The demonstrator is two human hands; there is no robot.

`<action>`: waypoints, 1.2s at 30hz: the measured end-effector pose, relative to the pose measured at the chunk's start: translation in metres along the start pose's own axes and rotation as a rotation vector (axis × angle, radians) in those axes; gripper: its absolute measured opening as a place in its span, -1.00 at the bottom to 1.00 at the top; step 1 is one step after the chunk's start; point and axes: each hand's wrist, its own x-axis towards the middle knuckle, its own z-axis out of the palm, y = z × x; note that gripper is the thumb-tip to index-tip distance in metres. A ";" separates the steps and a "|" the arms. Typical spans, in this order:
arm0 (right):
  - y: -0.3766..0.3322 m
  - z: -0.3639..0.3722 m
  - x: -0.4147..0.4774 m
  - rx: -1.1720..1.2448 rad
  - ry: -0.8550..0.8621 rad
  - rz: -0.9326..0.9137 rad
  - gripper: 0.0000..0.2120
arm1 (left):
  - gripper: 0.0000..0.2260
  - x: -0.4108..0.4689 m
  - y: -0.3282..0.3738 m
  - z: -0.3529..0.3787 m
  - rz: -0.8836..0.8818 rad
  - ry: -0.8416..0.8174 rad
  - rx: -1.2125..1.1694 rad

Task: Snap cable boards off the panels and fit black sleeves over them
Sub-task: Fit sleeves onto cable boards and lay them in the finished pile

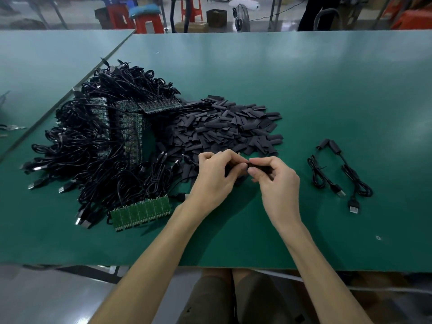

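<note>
My left hand [216, 176] and my right hand [275, 178] meet above the green table, just in front of a heap of black sleeves [224, 127]. The right hand pinches a black sleeve [263, 168]. The left hand's fingers are curled round a small cable board, mostly hidden, with its black cable [191, 161] trailing off to the left. A green panel of several boards [142, 212] lies at the left hand's near left. More panels with cables [126, 127] are stacked in the big tangle on the left.
Two sleeved cables [336, 174] lie on the table [327, 90] to the right of my hands. A second table [35, 66] adjoins at the far left. Red stools, boxes and a fan stand beyond the far edge.
</note>
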 end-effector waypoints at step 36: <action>0.003 0.002 0.000 0.013 -0.021 0.017 -0.86 | -0.88 -0.001 -0.002 -0.002 0.008 0.084 0.035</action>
